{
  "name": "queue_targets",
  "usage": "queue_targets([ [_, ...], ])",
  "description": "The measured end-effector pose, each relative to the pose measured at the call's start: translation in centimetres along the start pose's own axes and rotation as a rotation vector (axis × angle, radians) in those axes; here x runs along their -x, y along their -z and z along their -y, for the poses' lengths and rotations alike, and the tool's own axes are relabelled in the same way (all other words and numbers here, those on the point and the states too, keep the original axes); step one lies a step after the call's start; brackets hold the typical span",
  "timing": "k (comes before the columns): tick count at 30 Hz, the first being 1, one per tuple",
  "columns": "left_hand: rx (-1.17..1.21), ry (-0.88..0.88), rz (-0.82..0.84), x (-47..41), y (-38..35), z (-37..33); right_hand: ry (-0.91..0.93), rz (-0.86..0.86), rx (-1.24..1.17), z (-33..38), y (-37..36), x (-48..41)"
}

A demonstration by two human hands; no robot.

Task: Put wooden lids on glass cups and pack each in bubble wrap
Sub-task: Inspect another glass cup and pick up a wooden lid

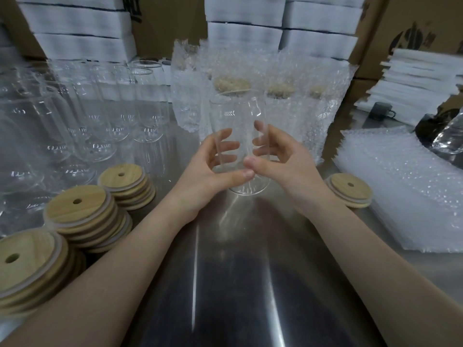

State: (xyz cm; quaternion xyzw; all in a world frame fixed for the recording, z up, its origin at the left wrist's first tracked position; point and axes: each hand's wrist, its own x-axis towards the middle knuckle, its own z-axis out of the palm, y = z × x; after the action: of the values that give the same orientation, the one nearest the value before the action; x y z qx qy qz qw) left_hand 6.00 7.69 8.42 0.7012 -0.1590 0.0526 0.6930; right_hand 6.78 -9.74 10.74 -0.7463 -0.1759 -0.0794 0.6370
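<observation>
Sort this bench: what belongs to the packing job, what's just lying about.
Job: clear glass cup in left hand and right hand; stacked round wooden lids; bubble-wrap bags; bare glass cups; wrapped lidded cups.
Lying about: brown cardboard boxes; white sheet stack; small dark grey object.

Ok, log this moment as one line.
left hand grips glass cup | right hand grips same cup | lid: not on | wooden lids stacked left
</observation>
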Motion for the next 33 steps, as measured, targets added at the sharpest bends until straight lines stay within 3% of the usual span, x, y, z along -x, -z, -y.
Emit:
queue_targets([
  [7,-0.218,-0.132,-0.084,0.2,-0.5,0.3,0.059,0.13,0.048,0.3,0.4,-0.1],
  [11,-0.257,-0.192,-0.13,-0.1,-0.6,1.0,0.051,0.19,-0.086,0.8,0.8,0.0],
  [16,-0.222,-0.229,-0.153,-0.5,-0.6,1.7,0.021,0.16,-0.186,0.6,0.5,-0.2],
  [24,-0.361,-0.261,-0.178,-0.2,-0.6,0.8,0.001,0.114,-0.322,0.4,0.6,-0.5],
  [33,-0.4,-0.29,-0.172,-0.1,-0.6,0.5,0.039,0.102,-0.313,0.5,0.5,-0.2],
])
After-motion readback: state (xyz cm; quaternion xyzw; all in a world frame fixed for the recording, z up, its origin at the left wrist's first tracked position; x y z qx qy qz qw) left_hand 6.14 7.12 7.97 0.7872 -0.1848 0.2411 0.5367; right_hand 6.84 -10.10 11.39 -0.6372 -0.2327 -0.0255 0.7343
